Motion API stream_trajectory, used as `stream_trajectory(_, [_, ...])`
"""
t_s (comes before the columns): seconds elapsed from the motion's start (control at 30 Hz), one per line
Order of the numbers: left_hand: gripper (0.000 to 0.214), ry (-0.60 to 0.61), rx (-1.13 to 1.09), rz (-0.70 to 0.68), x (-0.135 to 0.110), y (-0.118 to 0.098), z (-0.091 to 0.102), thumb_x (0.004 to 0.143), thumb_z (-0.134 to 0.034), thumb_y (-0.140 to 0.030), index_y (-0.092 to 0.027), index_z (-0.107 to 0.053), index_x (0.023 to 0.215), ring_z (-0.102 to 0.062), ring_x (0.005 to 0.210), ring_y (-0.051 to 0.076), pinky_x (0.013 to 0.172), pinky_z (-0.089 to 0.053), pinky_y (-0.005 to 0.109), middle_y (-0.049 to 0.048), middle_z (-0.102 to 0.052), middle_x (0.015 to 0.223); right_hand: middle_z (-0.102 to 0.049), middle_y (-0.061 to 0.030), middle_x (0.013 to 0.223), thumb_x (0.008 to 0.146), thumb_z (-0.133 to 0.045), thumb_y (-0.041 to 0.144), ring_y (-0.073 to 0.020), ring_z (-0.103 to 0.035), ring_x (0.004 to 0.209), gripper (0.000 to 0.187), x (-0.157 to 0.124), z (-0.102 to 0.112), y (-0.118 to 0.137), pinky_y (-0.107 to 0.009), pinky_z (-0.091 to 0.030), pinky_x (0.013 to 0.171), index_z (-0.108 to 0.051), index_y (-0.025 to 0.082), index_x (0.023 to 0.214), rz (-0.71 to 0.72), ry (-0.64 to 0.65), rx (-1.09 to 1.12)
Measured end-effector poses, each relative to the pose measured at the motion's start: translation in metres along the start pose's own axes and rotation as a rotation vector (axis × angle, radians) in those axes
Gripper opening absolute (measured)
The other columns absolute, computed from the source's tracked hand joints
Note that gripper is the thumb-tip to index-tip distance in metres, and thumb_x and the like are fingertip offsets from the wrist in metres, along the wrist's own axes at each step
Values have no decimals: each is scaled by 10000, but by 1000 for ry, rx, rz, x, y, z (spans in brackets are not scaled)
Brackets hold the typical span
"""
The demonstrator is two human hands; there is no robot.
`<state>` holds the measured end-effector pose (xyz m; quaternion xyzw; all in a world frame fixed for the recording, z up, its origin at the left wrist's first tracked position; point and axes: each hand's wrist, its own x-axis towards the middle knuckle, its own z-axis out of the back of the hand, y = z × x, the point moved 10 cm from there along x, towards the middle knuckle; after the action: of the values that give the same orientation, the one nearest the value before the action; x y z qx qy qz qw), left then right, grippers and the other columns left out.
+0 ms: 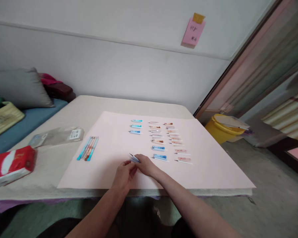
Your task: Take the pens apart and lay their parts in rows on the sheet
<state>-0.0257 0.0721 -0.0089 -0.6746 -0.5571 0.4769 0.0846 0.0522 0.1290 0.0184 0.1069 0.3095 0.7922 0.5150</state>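
Both of my hands meet over the front middle of a pale pink sheet [109, 132]. Between them is a slim white and blue pen [134, 158], its dark tip pointing up and to the left. My left hand [124, 172] is closed, pinching the pen from the near side. From the right, my right hand [145, 164] closes around its rear part, which the fingers hide. To the right lie several pen parts [159, 156] in columns, blue, brown and pinkish pieces beside thin white ones with dark tips. Several whole-looking pens [89, 148] lie side by side at left.
A clear plastic bag [57, 137] with a label and a red tissue pack [12, 164] lie on the table's left. Beyond are a grey cushion [20, 87] and a blue seat. At right, a yellow bin [217, 129] stands on the floor. A white wall rises behind.
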Motion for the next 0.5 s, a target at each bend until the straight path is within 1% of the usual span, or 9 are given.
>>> stream_trajectory(0.13, [230, -64, -28, 40, -8, -9, 2, 682, -619, -41, -159, -510, 846, -612, 685, 115, 674, -502, 235, 50, -615, 749, -619, -36, 913, 735, -506, 144, -149, -541, 836, 176, 37, 11, -6, -224, -361, 713, -586, 170, 889, 24, 10, -60])
stream_trajectory(0.27, [245, -37, -19, 75, -10, -12, -2, 670, -643, -90, -152, -520, 873, -612, 690, 116, 631, -495, 225, 69, -620, 802, -618, -51, 932, 759, -481, 157, -156, -544, 834, 185, 78, 21, -14, -231, -363, 714, -580, 164, 915, 15, 3, -139])
stream_trajectory(0.37, [262, -37, -17, 103, -8, -12, -1, 651, -660, -109, -152, -528, 873, -607, 680, 110, 607, -483, 214, 69, -622, 816, -624, -68, 960, 767, -459, 156, -171, -550, 846, 219, 107, 24, -21, -240, -365, 701, -580, 161, 950, -10, 7, -201])
stream_trajectory(0.5, [273, -47, -25, 135, -6, -11, 0, 627, -674, -116, -158, -536, 859, -600, 653, 100, 583, -468, 206, 43, -616, 789, -635, -69, 969, 764, -452, 143, -177, -563, 855, 247, 133, 23, -28, -239, -369, 682, -584, 164, 972, -37, 26, -266])
